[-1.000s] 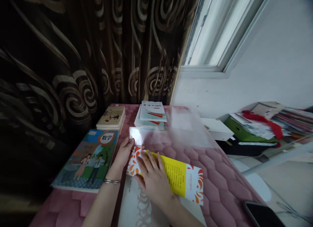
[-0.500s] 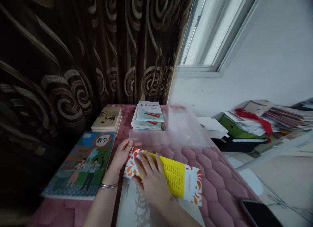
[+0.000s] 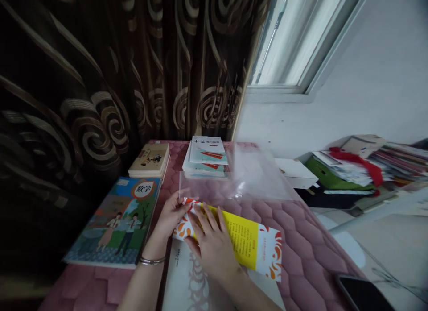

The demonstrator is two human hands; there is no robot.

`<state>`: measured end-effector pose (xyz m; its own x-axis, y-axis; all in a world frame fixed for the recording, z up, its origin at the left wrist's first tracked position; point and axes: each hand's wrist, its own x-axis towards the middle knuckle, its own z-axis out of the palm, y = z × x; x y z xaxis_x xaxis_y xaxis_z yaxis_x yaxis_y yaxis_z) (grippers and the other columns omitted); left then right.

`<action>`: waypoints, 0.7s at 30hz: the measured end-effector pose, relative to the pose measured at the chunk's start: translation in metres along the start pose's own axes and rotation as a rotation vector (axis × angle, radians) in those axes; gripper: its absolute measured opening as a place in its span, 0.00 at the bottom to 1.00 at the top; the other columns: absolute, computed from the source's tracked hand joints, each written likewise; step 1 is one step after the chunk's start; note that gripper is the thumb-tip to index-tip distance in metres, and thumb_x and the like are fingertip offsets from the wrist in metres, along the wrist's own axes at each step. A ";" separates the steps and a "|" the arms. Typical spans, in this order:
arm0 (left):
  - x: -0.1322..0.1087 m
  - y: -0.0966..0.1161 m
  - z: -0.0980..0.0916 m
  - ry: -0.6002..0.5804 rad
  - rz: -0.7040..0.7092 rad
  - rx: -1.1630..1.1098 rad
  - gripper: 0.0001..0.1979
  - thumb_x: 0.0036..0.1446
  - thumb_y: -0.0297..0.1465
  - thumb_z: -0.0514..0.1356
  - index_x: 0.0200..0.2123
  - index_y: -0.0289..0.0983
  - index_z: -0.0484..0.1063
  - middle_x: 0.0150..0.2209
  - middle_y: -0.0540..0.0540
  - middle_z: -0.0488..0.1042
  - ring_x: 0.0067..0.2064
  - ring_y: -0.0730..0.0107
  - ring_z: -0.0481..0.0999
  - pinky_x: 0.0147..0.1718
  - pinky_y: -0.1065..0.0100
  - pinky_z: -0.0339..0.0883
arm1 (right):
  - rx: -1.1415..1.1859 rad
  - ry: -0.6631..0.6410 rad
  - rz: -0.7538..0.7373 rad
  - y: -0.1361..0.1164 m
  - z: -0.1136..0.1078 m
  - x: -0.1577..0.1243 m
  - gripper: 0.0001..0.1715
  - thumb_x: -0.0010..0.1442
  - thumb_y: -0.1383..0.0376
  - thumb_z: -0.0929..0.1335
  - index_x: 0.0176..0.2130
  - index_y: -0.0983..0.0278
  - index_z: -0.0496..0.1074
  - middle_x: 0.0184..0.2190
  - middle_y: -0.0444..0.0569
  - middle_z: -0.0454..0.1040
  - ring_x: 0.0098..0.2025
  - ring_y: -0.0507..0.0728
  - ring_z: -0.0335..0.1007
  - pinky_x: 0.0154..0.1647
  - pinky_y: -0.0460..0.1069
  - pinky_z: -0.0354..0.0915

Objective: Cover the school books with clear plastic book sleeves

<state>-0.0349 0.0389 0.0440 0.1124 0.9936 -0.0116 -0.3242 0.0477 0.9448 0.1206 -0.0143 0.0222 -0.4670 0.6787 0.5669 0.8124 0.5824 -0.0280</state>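
A book (image 3: 180, 275) with a pale grey cover and a leafy swirl pattern lies in front of me. Across its far end is a yellow flap (image 3: 245, 244) with orange-and-white patterned ends. My right hand (image 3: 214, 248) rests flat on this flap, fingers spread. At the flap's far left corner, my left hand (image 3: 170, 215) pinches the edge of a clear plastic cover (image 3: 207, 188), its thumb over the patterned end. The plastic stretches away beyond the flap, its far right part (image 3: 257, 177) raised and cloudy. A silver bracelet circles my left wrist.
Left of the book lies a blue-green maths textbook (image 3: 117, 226), with small tan books (image 3: 149, 159) behind it. White booklets (image 3: 209, 152) are stacked at the back. A phone (image 3: 363, 293) lies near right on the pink quilted table cover (image 3: 301, 253); a white box (image 3: 297, 172) stands beyond.
My left thumb has come down onto the flap's patterned corner. The raised plastic has settled somewhat and looks less blurred. My right hand stays flat on the flap; the view has shifted slightly.
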 end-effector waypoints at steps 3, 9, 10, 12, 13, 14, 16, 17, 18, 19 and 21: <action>0.001 -0.002 -0.002 -0.016 0.004 -0.023 0.29 0.43 0.33 0.72 0.50 0.38 0.69 0.36 0.46 0.81 0.39 0.64 0.80 0.42 0.65 0.70 | 0.005 -0.013 -0.009 0.000 0.001 0.000 0.28 0.64 0.58 0.65 0.61 0.64 0.65 0.63 0.52 0.63 0.66 0.66 0.51 0.67 0.65 0.40; 0.000 -0.005 -0.003 -0.009 0.031 0.077 0.25 0.46 0.35 0.70 0.48 0.37 0.70 0.32 0.49 0.79 0.33 0.70 0.78 0.35 0.70 0.69 | 0.053 -0.039 -0.001 0.002 0.002 0.002 0.26 0.64 0.58 0.65 0.58 0.64 0.67 0.63 0.54 0.64 0.67 0.67 0.51 0.67 0.66 0.44; 0.000 -0.006 -0.003 -0.003 0.030 0.092 0.25 0.47 0.36 0.70 0.48 0.36 0.70 0.32 0.49 0.79 0.33 0.70 0.77 0.34 0.70 0.69 | 0.060 -0.040 -0.002 0.002 0.002 0.003 0.26 0.64 0.57 0.65 0.58 0.64 0.68 0.63 0.54 0.64 0.67 0.67 0.51 0.67 0.67 0.44; 0.000 -0.007 -0.002 0.014 0.036 0.107 0.23 0.48 0.36 0.69 0.47 0.36 0.70 0.34 0.48 0.79 0.33 0.69 0.77 0.34 0.70 0.69 | 0.072 -0.044 -0.008 0.003 0.002 0.004 0.25 0.64 0.57 0.65 0.58 0.63 0.68 0.63 0.54 0.63 0.67 0.66 0.51 0.67 0.67 0.45; 0.000 -0.007 -0.001 0.026 0.043 0.114 0.23 0.47 0.37 0.69 0.46 0.36 0.70 0.34 0.48 0.78 0.34 0.69 0.77 0.35 0.70 0.69 | 0.078 -0.046 -0.014 0.003 0.001 0.005 0.25 0.64 0.57 0.65 0.58 0.63 0.68 0.64 0.53 0.63 0.67 0.66 0.50 0.67 0.67 0.45; 0.000 -0.007 -0.001 0.040 0.049 0.125 0.23 0.47 0.37 0.69 0.46 0.36 0.70 0.34 0.48 0.78 0.34 0.70 0.77 0.34 0.71 0.69 | 0.087 -0.045 -0.020 0.004 0.000 0.006 0.25 0.64 0.57 0.64 0.58 0.63 0.68 0.64 0.53 0.62 0.67 0.66 0.50 0.67 0.67 0.46; 0.001 -0.006 -0.002 0.065 0.047 0.160 0.24 0.47 0.38 0.69 0.46 0.36 0.70 0.31 0.50 0.77 0.30 0.72 0.75 0.29 0.73 0.67 | 0.107 -0.030 -0.023 0.006 -0.005 0.007 0.23 0.65 0.58 0.64 0.57 0.62 0.68 0.64 0.51 0.62 0.67 0.65 0.49 0.67 0.66 0.48; 0.001 -0.005 -0.002 0.081 0.044 0.180 0.24 0.47 0.38 0.68 0.47 0.36 0.70 0.30 0.51 0.76 0.27 0.74 0.73 0.27 0.74 0.65 | 0.113 -0.010 -0.011 0.009 -0.009 0.008 0.22 0.65 0.60 0.64 0.57 0.62 0.69 0.64 0.51 0.62 0.67 0.64 0.49 0.66 0.65 0.49; 0.001 -0.004 -0.002 0.099 0.045 0.194 0.25 0.47 0.39 0.68 0.47 0.36 0.70 0.28 0.52 0.75 0.25 0.75 0.71 0.24 0.75 0.63 | 0.111 0.018 0.012 0.013 -0.013 0.009 0.21 0.65 0.61 0.63 0.56 0.61 0.69 0.64 0.51 0.63 0.67 0.64 0.49 0.66 0.65 0.50; 0.001 -0.002 -0.003 0.121 0.050 0.202 0.25 0.47 0.39 0.68 0.47 0.36 0.70 0.27 0.53 0.74 0.23 0.76 0.70 0.22 0.75 0.62 | 0.102 0.054 0.050 0.018 -0.018 0.009 0.21 0.65 0.62 0.63 0.56 0.61 0.69 0.63 0.52 0.63 0.67 0.64 0.49 0.65 0.65 0.51; 0.001 0.000 -0.003 0.168 0.068 0.203 0.26 0.46 0.40 0.68 0.47 0.37 0.71 0.25 0.54 0.73 0.23 0.76 0.69 0.22 0.76 0.61 | 0.069 0.131 0.168 0.035 -0.028 0.009 0.21 0.65 0.63 0.62 0.56 0.62 0.68 0.64 0.54 0.61 0.68 0.67 0.48 0.64 0.67 0.52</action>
<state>-0.0378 0.0401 0.0425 -0.0662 0.9977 0.0165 -0.1284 -0.0249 0.9914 0.1545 -0.0009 0.0493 -0.2736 0.7076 0.6515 0.8470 0.4982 -0.1853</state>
